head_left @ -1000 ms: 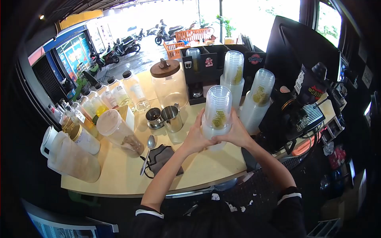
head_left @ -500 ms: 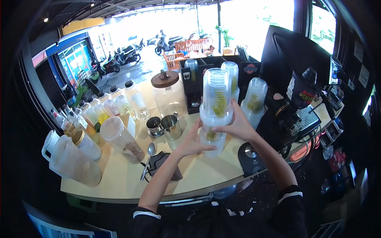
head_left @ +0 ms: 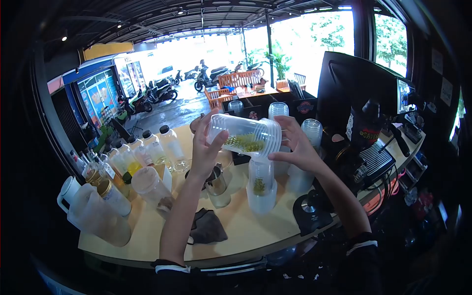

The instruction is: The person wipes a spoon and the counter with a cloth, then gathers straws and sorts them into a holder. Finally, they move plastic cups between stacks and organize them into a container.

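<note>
A short stack of clear plastic cups (head_left: pixel 242 138) with a yellow-green print is tilted almost sideways above the counter. Around its base end, on the left, my left hand (head_left: pixel 204 147) is wrapped. At the rims on the right, my right hand (head_left: pixel 297 147) grips with thumb and fingers. Directly below, another stack of printed cups (head_left: pixel 260 189) stands upright on the counter (head_left: pixel 241 236). More stacked cups (head_left: pixel 311 132) stand behind my right hand, partly hidden by it.
Capped bottles (head_left: pixel 172 145), a jar (head_left: pixel 150 184) and a large pitcher (head_left: pixel 98 216) stand at the left. A metal cup (head_left: pixel 216 186) and dark cloth (head_left: pixel 209 227) lie near my left forearm. A coffee machine (head_left: pixel 368 152) stands right.
The upper cups have come off the standing stack and turned from upright to nearly horizontal between my hands. Both hands have risen, and the camera view has tilted up.
</note>
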A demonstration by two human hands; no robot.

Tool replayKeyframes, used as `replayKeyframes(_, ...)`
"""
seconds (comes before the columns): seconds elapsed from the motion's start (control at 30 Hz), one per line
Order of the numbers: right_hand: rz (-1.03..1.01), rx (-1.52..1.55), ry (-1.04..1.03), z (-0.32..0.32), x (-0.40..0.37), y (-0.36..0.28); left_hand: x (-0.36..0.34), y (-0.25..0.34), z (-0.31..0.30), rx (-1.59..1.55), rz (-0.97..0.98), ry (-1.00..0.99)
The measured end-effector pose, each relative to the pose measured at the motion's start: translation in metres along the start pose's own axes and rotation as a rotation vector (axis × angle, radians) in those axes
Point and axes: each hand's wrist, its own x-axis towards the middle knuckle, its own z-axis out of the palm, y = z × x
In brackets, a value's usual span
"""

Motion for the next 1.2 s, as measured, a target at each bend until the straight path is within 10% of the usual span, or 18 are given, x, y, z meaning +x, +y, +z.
replayKeyframes(0.37, 0.116, 0.119, 0.098, 0.000, 0.018, -0.007, 0.007, 0.013, 0.018, -0.105, -0.111, 0.105)
replayKeyframes(0.6, -0.120, -0.247, 0.244, -0.035, 0.074, -0.001, 0.094, 0.009, 0.010, 0.359, 0.285, 0.244)
replayKeyframes(1.2, -0.077, -0.632, 0.114, -0.073, 0.077, 0.005, 0.249, -0.180, 0.042, 0.950, 0.305, 0.051)
